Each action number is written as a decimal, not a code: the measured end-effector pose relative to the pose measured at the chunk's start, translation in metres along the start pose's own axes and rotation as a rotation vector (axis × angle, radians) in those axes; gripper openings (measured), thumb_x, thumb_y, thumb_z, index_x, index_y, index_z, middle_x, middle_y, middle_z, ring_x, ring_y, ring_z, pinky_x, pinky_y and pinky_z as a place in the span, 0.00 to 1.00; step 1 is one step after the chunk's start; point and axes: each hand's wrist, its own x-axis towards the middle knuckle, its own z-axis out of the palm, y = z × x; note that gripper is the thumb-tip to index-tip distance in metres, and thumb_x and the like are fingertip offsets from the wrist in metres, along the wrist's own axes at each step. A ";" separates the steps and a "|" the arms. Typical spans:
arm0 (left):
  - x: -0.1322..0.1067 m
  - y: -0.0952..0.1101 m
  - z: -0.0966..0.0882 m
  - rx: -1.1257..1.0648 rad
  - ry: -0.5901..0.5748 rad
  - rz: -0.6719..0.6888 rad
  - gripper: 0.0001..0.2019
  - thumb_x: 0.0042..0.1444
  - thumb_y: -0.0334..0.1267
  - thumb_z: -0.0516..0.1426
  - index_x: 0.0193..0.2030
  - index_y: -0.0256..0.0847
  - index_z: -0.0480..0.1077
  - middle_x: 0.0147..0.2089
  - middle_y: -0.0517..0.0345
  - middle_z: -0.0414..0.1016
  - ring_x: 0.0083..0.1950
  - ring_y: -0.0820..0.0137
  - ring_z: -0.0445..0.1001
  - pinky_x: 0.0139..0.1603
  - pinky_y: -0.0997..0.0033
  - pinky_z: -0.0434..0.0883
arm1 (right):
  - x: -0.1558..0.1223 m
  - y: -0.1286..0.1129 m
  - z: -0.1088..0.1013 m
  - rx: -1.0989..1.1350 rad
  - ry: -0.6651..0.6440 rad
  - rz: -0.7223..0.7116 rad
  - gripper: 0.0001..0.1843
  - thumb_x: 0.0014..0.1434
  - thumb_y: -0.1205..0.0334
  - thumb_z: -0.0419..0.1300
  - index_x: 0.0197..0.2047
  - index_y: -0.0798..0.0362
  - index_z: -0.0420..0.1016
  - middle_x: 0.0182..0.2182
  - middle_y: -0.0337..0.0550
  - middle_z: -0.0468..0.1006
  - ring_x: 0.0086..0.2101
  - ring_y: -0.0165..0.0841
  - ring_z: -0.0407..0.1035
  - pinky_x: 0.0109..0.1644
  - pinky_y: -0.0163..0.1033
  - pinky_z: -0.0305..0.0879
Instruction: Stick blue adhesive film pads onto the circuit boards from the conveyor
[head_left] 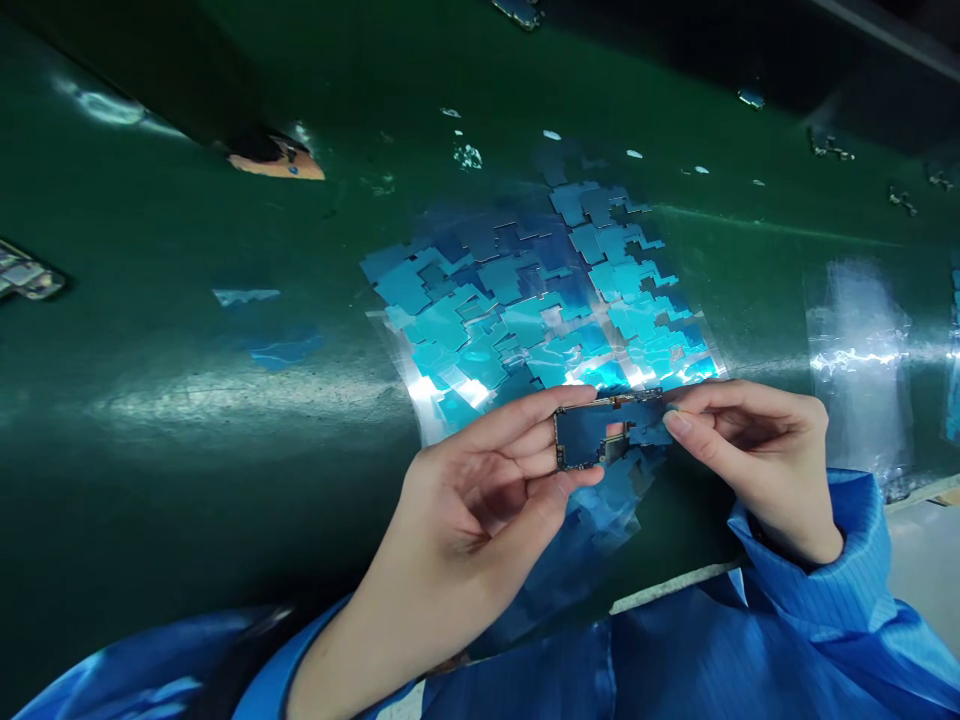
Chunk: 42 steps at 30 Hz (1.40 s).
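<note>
My left hand pinches a small circuit board between thumb and fingers, just above the near edge of the green surface. My right hand pinches a piece of blue film at the board's right end, thumb and forefinger closed on it. Right behind both hands lies a clear sheet covered with several overlapping blue film pieces. Both of my sleeves are blue.
The green surface fills the view. A loose blue film scrap lies at the left. Another circuit board sits at the far left edge, an orange-edged object at the back left. Clear film lies at the right.
</note>
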 end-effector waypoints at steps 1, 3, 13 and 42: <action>0.000 0.000 0.000 -0.004 0.004 -0.002 0.16 0.49 0.31 0.62 0.45 0.51 0.79 0.38 0.60 0.84 0.36 0.66 0.83 0.42 0.71 0.80 | 0.000 0.000 0.000 -0.002 -0.002 0.004 0.07 0.49 0.71 0.69 0.30 0.50 0.81 0.25 0.35 0.81 0.23 0.25 0.74 0.28 0.28 0.75; 0.000 0.000 0.001 -0.012 0.010 -0.008 0.16 0.48 0.31 0.63 0.44 0.51 0.79 0.36 0.60 0.84 0.34 0.65 0.83 0.42 0.70 0.80 | 0.000 0.001 0.000 -0.004 -0.003 0.007 0.06 0.49 0.71 0.69 0.30 0.50 0.81 0.25 0.35 0.81 0.23 0.26 0.74 0.28 0.28 0.76; 0.000 -0.001 0.000 -0.007 0.030 -0.018 0.16 0.47 0.31 0.64 0.44 0.49 0.80 0.33 0.59 0.84 0.34 0.64 0.83 0.41 0.70 0.80 | 0.001 0.000 0.001 0.030 -0.020 -0.020 0.09 0.49 0.74 0.68 0.30 0.49 0.81 0.25 0.33 0.81 0.24 0.23 0.74 0.28 0.25 0.74; 0.006 -0.011 0.004 -0.014 0.123 0.011 0.10 0.47 0.34 0.68 0.39 0.46 0.80 0.23 0.66 0.80 0.27 0.70 0.81 0.33 0.79 0.79 | -0.004 0.002 0.008 -0.003 -0.055 -0.052 0.04 0.51 0.71 0.67 0.31 0.52 0.79 0.26 0.36 0.81 0.25 0.27 0.75 0.32 0.29 0.76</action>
